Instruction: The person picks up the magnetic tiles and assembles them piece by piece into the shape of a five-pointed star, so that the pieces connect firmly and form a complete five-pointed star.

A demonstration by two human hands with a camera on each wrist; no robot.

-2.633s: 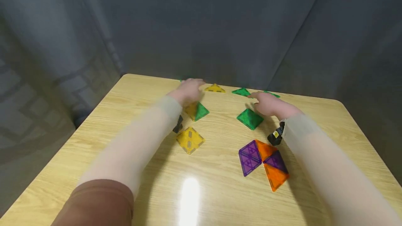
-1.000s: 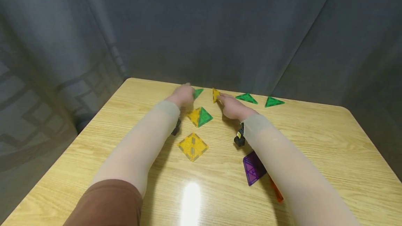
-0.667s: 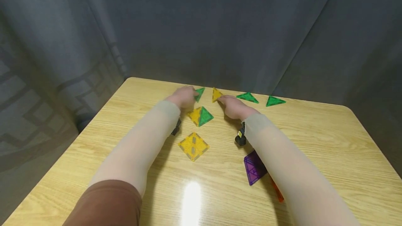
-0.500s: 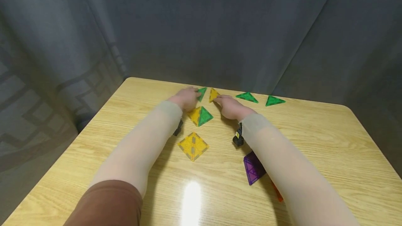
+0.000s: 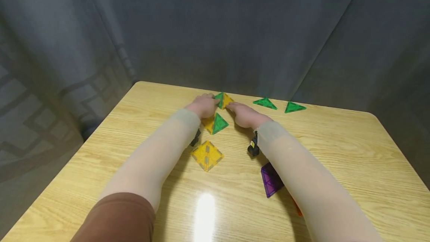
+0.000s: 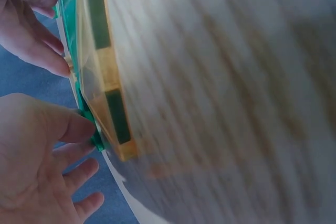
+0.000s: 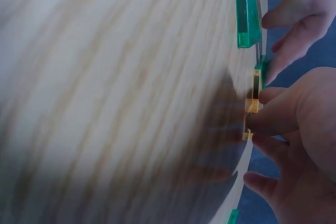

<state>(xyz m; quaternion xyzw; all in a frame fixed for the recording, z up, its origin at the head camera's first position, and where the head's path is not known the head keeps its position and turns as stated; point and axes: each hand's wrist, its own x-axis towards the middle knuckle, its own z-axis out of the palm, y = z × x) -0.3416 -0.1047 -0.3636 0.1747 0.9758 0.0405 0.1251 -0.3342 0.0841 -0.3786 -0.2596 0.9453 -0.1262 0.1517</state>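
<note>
At the table's far edge, my left hand (image 5: 205,105) pinches a green triangular magnetic tile (image 5: 220,99) between thumb and fingers. My right hand (image 5: 244,115) holds a yellow triangular magnetic tile (image 5: 227,100) by its edge. These two tiles lie side by side, their edges meeting or nearly so. In the right wrist view, the thumb and fingers grip the yellow tile (image 7: 252,105) low over the wood. Closer to me lies a joined pair, a yellow triangle (image 5: 208,124) partly behind the left hand and a green triangle (image 5: 220,123).
Two loose green triangles (image 5: 265,103) (image 5: 295,107) lie to the right along the far edge. Nearer are a yellow square of two triangles (image 5: 207,156), purple tiles (image 5: 270,179) and an orange tile (image 5: 297,206), partly under the right forearm. A dark curtain (image 5: 215,33) hangs behind the table.
The right hand went left from the green tiles to the yellow one and took hold of it. Both hands then brought the green and yellow tiles together; the gap between them has closed.
</note>
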